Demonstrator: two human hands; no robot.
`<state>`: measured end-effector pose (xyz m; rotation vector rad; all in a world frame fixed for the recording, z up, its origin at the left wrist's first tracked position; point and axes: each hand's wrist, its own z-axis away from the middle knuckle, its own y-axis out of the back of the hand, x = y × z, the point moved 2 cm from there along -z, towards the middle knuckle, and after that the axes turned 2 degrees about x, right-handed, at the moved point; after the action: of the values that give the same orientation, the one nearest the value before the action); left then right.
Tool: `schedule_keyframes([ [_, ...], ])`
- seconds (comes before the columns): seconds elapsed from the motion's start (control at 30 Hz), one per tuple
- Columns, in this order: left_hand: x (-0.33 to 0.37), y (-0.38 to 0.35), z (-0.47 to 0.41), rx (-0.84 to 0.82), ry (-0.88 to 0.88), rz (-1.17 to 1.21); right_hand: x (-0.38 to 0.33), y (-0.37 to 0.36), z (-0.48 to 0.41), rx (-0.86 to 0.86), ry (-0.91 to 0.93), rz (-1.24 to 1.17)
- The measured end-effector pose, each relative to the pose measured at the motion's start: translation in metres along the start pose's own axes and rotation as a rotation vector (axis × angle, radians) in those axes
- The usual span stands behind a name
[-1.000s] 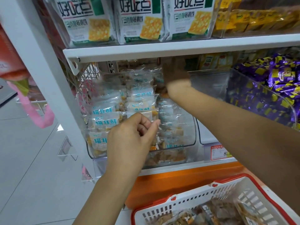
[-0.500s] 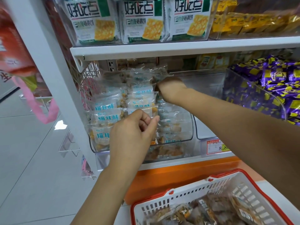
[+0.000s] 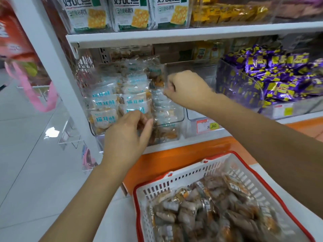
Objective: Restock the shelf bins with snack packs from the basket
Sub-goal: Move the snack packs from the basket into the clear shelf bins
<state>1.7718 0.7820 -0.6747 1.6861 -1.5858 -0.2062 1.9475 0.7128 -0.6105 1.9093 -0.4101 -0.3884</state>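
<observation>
A clear shelf bin (image 3: pixel 176 117) on the middle shelf is packed with see-through snack packs (image 3: pixel 104 100) printed in teal. My left hand (image 3: pixel 128 137) reaches up at the bin's front and pinches the lower edge of a front pack. My right hand (image 3: pixel 185 89) is higher, at the bin's right side, its fingers curled round the top of a clear pack (image 3: pixel 162 100) in the right-hand row. Below, a white basket with a red rim (image 3: pixel 176 177) holds several brown snack packs (image 3: pixel 209 212).
A second clear bin (image 3: pixel 197 70) stands just right of my right hand. Purple-and-yellow candy (image 3: pixel 272 74) fills the bin beyond it. Cracker bags (image 3: pixel 87 13) sit on the shelf above. A price tag (image 3: pixel 208 125) hangs on the shelf edge. Tiled floor lies to the left.
My right hand has drawn back from deep under the upper shelf to the bin's right-hand row, nearer the front. My left hand has stayed at the front packs. The view has tilted down.
</observation>
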Motion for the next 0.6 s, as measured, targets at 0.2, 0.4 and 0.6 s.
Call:
schedule_keyframes([
  [0.2, -0.002, 0.000, 0.048, -0.245, 0.012, 0.008, -0.007, -0.029, 0.110, -0.288, -0.113, -0.141],
  [0.4, -0.033, -0.029, 0.119, -0.948, 0.127, -0.292, 0.013, -0.141, 0.190, -0.698, -0.169, -0.127],
  [0.6, -0.047, -0.044, 0.174, -1.289, 0.204, -0.339, 0.023, -0.241, 0.248, -0.858, -0.269, -0.150],
])
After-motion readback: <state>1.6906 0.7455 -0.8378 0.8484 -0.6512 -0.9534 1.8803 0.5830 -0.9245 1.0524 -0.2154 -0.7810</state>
